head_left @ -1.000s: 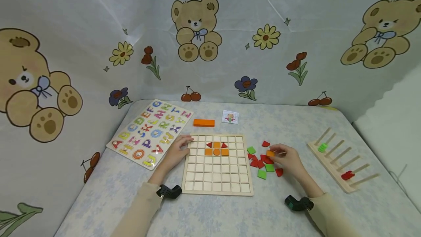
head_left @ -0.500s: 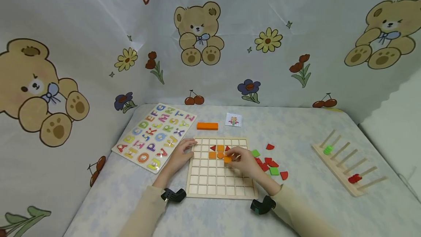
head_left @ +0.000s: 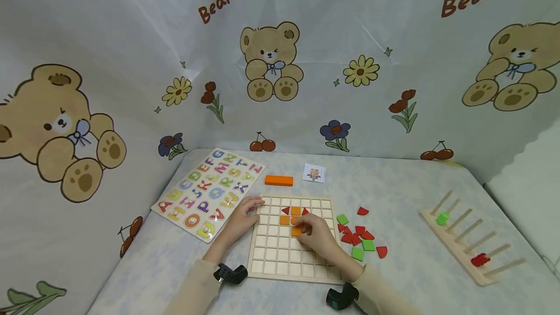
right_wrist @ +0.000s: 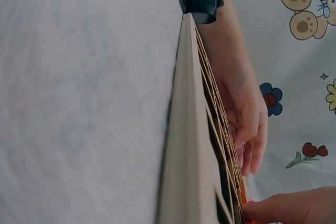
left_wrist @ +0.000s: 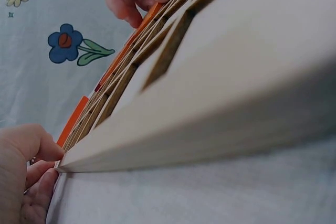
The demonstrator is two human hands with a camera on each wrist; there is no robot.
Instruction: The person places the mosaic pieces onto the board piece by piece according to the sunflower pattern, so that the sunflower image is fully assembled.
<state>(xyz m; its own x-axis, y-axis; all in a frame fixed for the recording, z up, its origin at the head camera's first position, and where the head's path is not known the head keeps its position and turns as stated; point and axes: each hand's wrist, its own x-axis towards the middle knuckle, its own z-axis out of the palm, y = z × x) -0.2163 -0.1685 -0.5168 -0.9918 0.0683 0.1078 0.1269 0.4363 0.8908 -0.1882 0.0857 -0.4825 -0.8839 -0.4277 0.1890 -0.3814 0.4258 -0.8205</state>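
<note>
A light wooden grid board (head_left: 271, 256) lies in front of me. My left hand (head_left: 238, 225) grips its left edge near the far corner; in the left wrist view, the fingers (left_wrist: 39, 145) bend around that corner. My right hand (head_left: 321, 239) is over the middle of the board, its fingertips pinching an orange square tile (head_left: 296, 231) at a cell below the other pieces. Above it are orange squares (head_left: 285, 220), red triangles (head_left: 286, 211) and a partly covered orange round piece (head_left: 293, 220). The right hand hides the cells beneath it.
Loose red pieces (head_left: 356, 239) and green squares (head_left: 368, 245) lie right of the board. An alphabet puzzle board (head_left: 205, 198) is at left. Behind are an orange block (head_left: 279, 180) and a pattern card (head_left: 314, 173). A wooden peg rack (head_left: 459, 252) stands at far right.
My right hand has carried an orange square from the loose pieces leftward onto the board, then lower on the grid. The left hand stays at the board's edge. The head view has tilted slightly upward.
</note>
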